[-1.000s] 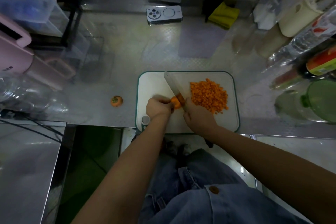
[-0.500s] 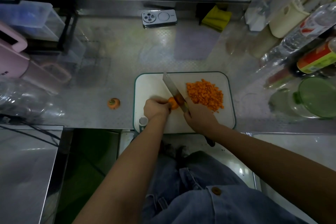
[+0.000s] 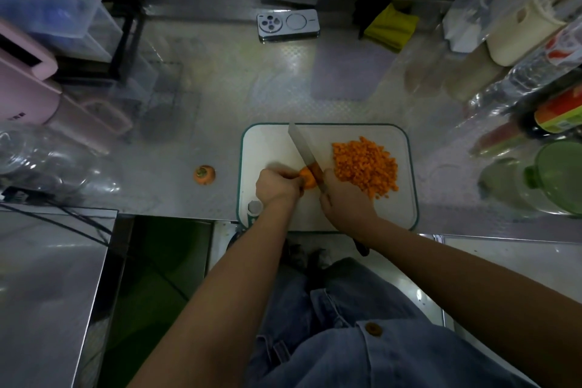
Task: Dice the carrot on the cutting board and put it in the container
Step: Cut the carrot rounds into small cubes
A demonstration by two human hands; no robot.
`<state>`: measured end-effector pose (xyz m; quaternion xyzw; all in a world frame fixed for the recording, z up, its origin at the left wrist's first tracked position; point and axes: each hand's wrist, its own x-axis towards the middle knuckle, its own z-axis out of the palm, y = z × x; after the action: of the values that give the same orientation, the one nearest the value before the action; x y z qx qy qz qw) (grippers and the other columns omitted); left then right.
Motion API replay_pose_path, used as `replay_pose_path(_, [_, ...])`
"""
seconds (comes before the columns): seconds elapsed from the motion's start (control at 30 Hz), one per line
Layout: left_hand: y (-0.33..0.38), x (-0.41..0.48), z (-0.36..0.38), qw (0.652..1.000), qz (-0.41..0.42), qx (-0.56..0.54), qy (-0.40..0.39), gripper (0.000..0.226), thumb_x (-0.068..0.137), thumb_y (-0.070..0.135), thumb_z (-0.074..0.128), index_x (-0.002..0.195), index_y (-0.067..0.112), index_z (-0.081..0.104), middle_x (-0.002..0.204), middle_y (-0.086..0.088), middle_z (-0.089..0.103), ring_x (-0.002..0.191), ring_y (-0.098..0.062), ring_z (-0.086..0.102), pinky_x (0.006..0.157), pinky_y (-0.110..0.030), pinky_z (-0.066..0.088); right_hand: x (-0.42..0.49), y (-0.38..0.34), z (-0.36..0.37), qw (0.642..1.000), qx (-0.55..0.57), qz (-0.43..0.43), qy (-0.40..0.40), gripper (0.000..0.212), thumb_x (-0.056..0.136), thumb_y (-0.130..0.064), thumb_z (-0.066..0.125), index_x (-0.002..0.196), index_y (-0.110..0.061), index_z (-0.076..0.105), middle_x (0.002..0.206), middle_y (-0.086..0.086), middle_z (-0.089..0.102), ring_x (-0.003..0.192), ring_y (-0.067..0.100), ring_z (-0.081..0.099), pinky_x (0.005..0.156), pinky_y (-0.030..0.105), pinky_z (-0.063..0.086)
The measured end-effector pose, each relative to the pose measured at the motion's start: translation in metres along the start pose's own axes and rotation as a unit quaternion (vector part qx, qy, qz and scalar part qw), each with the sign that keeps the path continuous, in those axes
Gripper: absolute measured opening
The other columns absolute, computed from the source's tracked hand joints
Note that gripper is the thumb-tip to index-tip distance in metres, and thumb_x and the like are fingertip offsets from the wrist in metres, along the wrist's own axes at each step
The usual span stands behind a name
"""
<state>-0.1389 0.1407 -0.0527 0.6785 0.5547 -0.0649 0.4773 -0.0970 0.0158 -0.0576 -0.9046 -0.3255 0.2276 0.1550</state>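
Note:
A white cutting board [image 3: 271, 142] with a green rim lies on the steel counter. A short carrot piece [image 3: 307, 179] rests near its middle, pinned at its left end by my left hand [image 3: 275, 187]. My right hand [image 3: 345, 197] grips a knife [image 3: 302, 148], whose blade lies across the carrot's right end and points to the far left. A heap of diced carrot [image 3: 365, 167] sits on the board's right half. A clear container with a green lid [image 3: 560, 179] stands at the right edge.
A cut carrot top [image 3: 204, 174] lies on the counter left of the board. A phone [image 3: 287, 24] and a yellow cloth [image 3: 390, 27] sit at the back. Bottles and jars crowd the right side; a pink appliance [image 3: 25, 85] and clear bins stand at the left.
The blade has stayed on the carrot piece while both hands shifted slightly; the view has drifted a little. The diced heap is unchanged.

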Motion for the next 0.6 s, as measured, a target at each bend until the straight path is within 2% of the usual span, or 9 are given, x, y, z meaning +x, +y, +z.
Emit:
replay_pose_path(0.07, [0.000, 0.000, 0.001, 1.000, 0.001, 0.001, 0.000, 0.022, 0.074, 0.025, 0.080, 0.092, 0.013, 0.076, 0.091, -0.005, 0.073, 0.089, -0.020, 0.067, 0.075, -0.025, 0.049, 0.007, 0.000, 0.000, 0.999, 0.026, 0.013, 0.013, 0.026, 0.094, -0.016, 0.043, 0.119, -0.006, 0.043, 0.065, -0.005, 0.042, 0.058, 0.022, 0.048, 0.046, 0.030, 0.028])
replay_pose_path(0.2, [-0.001, 0.000, 0.001, 1.000, 0.002, -0.005, 0.003, 0.022, 0.073, 0.026, 0.080, 0.091, 0.012, 0.076, 0.089, -0.006, 0.073, 0.088, -0.020, 0.067, 0.075, -0.025, 0.048, 0.011, 0.002, -0.003, 0.997, 0.058, 0.016, 0.041, 0.038, 0.095, -0.015, 0.043, 0.130, -0.003, 0.042, 0.070, 0.003, 0.051, 0.062, 0.027, 0.055, 0.052, 0.037, 0.041])
replay_pose_path(0.27, [-0.001, 0.000, 0.001, 1.000, -0.001, -0.009, 0.004, 0.023, 0.074, 0.027, 0.080, 0.091, 0.012, 0.076, 0.089, -0.005, 0.073, 0.085, -0.019, 0.065, 0.071, -0.023, 0.045, 0.008, 0.004, -0.006, 0.997, 0.064, 0.008, 0.050, 0.041, 0.095, -0.016, 0.044, 0.134, -0.003, 0.041, 0.070, 0.003, 0.051, 0.062, 0.024, 0.054, 0.053, 0.035, 0.040])
replay_pose_path(0.4, [-0.001, 0.000, 0.002, 1.000, -0.005, -0.010, 0.008, 0.021, 0.073, 0.027, 0.080, 0.090, 0.014, 0.076, 0.087, -0.004, 0.073, 0.074, -0.014, 0.060, 0.066, -0.022, 0.042, 0.003, 0.000, -0.011, 0.997, 0.056, -0.023, 0.048, 0.055, 0.095, -0.018, 0.045, 0.146, -0.010, 0.029, 0.071, 0.002, 0.052, 0.059, 0.017, 0.047, 0.053, 0.030, 0.035])
replay_pose_path(0.53, [-0.002, 0.001, 0.003, 1.000, 0.004, -0.011, 0.003, 0.016, 0.073, 0.025, 0.079, 0.086, 0.016, 0.077, 0.083, -0.003, 0.073, 0.074, -0.014, 0.063, 0.072, -0.024, 0.048, -0.003, -0.003, -0.010, 0.997, 0.072, -0.021, 0.025, 0.060, 0.094, -0.018, 0.046, 0.149, -0.014, 0.022, 0.088, 0.015, 0.064, 0.074, 0.030, 0.060, 0.061, 0.032, 0.038])
replay_pose_path(0.6, [-0.002, 0.002, 0.003, 1.000, 0.003, -0.015, 0.005, 0.016, 0.072, 0.026, 0.080, 0.085, 0.016, 0.077, 0.080, -0.003, 0.073, 0.078, -0.017, 0.067, 0.075, -0.026, 0.052, -0.007, -0.003, -0.011, 0.997, 0.064, -0.026, 0.019, 0.063, 0.094, -0.018, 0.046, 0.151, -0.016, 0.017, 0.085, 0.011, 0.063, 0.071, 0.026, 0.057, 0.061, 0.032, 0.039])
